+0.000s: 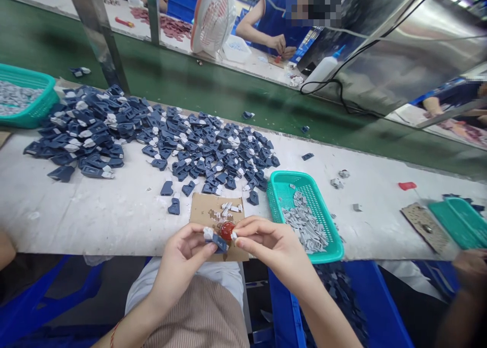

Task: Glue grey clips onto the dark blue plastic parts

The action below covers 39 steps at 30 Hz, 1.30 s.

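My left hand [190,249] pinches a dark blue plastic part [219,242] that has a white piece at its upper left end. Close beside it, my right hand [262,236] holds a small pale grey piece [233,235] between thumb and fingertips. Just behind the two held pieces sits a red cap-like dish [227,230] with a glossy surface. It rests on a cardboard sheet [200,208] at the table's front edge. Several small pale pieces [230,209] and wet-looking brown spots are on the cardboard.
A heap of dark blue parts [182,140] spreads across the table behind my hands. Right of me stands a green basket [272,201] of small grey pieces; another green basket [41,102] is far left. A white bottle [321,74] stands behind. Co-workers sit opposite and at both sides.
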Each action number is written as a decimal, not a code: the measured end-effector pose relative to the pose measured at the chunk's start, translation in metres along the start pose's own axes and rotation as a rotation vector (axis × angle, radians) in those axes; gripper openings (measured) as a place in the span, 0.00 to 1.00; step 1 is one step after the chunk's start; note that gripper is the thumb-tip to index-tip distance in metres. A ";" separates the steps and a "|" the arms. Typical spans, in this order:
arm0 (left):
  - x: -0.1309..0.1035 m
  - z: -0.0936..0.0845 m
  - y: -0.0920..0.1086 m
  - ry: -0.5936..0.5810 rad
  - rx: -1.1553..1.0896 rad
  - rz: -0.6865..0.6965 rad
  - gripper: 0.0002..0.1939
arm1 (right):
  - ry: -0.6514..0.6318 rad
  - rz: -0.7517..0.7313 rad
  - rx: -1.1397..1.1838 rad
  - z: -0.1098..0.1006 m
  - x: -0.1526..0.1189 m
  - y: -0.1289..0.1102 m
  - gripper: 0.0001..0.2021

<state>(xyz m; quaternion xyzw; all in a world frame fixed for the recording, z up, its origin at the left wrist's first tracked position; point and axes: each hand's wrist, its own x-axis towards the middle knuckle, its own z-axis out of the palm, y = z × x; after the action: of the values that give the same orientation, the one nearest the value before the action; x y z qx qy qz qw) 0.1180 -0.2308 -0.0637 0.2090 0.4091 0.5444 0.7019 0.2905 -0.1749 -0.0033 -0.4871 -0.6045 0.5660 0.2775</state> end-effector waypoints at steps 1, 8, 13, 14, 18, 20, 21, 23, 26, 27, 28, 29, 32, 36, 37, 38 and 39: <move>-0.001 0.001 0.001 -0.001 -0.005 0.011 0.07 | -0.022 0.037 0.072 0.003 0.000 -0.001 0.03; -0.007 0.005 0.007 0.026 0.009 0.059 0.06 | -0.065 0.078 0.173 0.015 -0.001 -0.004 0.02; -0.009 0.005 0.008 0.049 0.022 0.072 0.07 | -0.043 0.045 0.080 0.016 -0.001 -0.005 0.02; -0.009 0.005 0.008 0.051 0.028 0.073 0.07 | -0.040 0.032 0.051 0.016 -0.001 -0.005 0.01; -0.010 0.006 0.008 0.070 0.074 0.085 0.07 | -0.040 -0.005 -0.055 0.017 -0.001 -0.006 0.02; -0.010 0.006 0.008 0.078 0.096 0.094 0.07 | -0.036 -0.021 -0.091 0.017 -0.001 -0.007 0.02; -0.010 0.007 0.007 0.078 0.103 0.099 0.06 | -0.035 -0.031 -0.102 0.017 -0.001 -0.007 0.02; -0.011 0.007 0.007 0.071 0.107 0.108 0.06 | -0.037 -0.043 -0.113 0.017 -0.002 -0.008 0.01; -0.011 0.007 0.007 0.051 0.087 0.089 0.06 | -0.083 0.031 -0.030 0.014 -0.002 -0.008 0.02; -0.011 0.007 0.007 0.045 0.072 0.078 0.06 | -0.113 0.078 0.034 0.012 -0.002 -0.007 0.04; -0.011 0.007 0.007 0.037 0.054 0.068 0.06 | -0.144 0.123 0.100 0.011 -0.002 -0.006 0.07; -0.010 0.007 0.008 0.033 0.042 0.062 0.06 | -0.161 0.153 0.156 0.010 -0.002 -0.004 0.09; -0.009 0.009 0.010 0.044 0.061 0.087 0.06 | -0.095 0.121 0.209 0.014 -0.004 0.003 0.14; -0.007 0.015 0.012 -0.030 0.042 0.064 0.06 | -0.109 0.128 0.296 0.032 -0.007 0.010 0.19; -0.006 0.017 0.012 -0.052 0.026 0.044 0.06 | -0.125 0.136 0.321 0.036 -0.007 0.011 0.20; -0.005 0.018 0.012 -0.057 0.018 0.030 0.07 | -0.124 0.127 0.329 0.040 -0.007 0.011 0.20; -0.004 0.019 0.011 -0.041 0.025 0.029 0.07 | -0.103 0.100 0.320 0.043 -0.007 0.011 0.19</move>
<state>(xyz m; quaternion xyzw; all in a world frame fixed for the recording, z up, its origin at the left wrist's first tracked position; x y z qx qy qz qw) 0.1268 -0.2283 -0.0429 0.2349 0.3981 0.5451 0.6994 0.2577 -0.2006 -0.0210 -0.4366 -0.4951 0.6924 0.2913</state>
